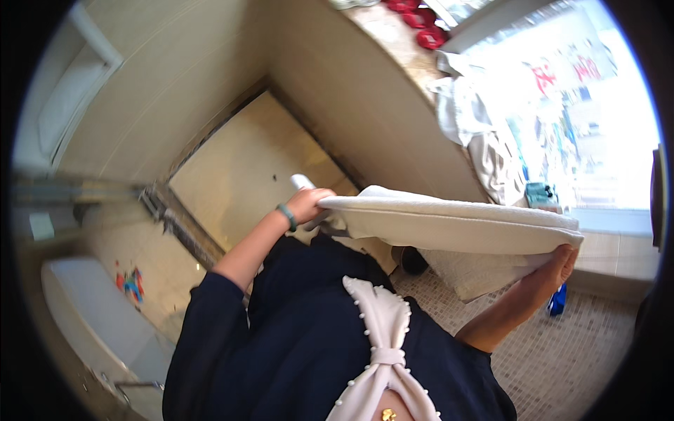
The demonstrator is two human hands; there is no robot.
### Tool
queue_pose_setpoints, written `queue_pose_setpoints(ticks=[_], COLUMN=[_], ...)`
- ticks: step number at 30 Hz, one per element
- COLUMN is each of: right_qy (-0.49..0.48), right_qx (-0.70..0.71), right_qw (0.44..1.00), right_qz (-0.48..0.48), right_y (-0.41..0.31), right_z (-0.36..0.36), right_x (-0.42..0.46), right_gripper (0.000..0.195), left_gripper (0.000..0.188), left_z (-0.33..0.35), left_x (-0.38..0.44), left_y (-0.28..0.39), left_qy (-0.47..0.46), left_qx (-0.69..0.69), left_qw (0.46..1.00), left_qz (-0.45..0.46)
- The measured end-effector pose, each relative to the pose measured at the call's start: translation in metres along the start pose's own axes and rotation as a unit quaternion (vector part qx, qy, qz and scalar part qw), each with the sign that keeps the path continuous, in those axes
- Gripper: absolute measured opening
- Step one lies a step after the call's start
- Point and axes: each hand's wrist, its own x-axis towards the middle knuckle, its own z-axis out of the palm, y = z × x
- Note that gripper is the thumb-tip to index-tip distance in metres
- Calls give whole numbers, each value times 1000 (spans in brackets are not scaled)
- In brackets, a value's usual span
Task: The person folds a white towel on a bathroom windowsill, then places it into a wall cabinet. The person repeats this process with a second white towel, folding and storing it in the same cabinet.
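Note:
A folded off-white towel (453,223) is stretched between my two hands in front of my body. My left hand (309,205), with a green bangle at the wrist, grips its left end. A white rounded thing (301,181) shows just beyond that hand; whether the hand holds it I cannot tell. At the other end, my right hand (567,262) is closed around the towel's right corner. A looser flap of the cloth hangs below, between the towel's edge and my right forearm.
A light cloth (497,168) lies along the window ledge, with red objects (430,38) farther back. A blue item (557,300) is by the mosaic floor (568,347) at right. A white bathtub or similar basin (95,310) stands at lower left, near a beige recessed floor (237,152).

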Motion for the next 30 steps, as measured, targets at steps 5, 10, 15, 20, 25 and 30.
queue_pose_setpoints(ticks=[5,10,15,20,25,30], right_qy=[24,140,180,203,267,344], right_qx=[50,101,175,210,163,80], right_qw=[998,984,966,955,948,931], right_qz=[21,53,62,43,59,90], right_y=[20,43,65,92,117,110], right_z=[-55,-94,-125,-163,-195,-186], right_x=[5,2,15,36,54,97], right_gripper=[31,34,33,34,40,50], left_gripper=[22,8,5,6,9,16], left_z=[-57,-117,-152,-154,-141,-133], left_x=[8,39,88,133,170,237], left_y=[33,87,165,230,274,303], left_qy=[107,152,149,118,76,23], left_qx=[75,154,231,257,266,263], left_qw=[990,974,953,950,948,947], left_qz=[50,71,126,136,157,181])
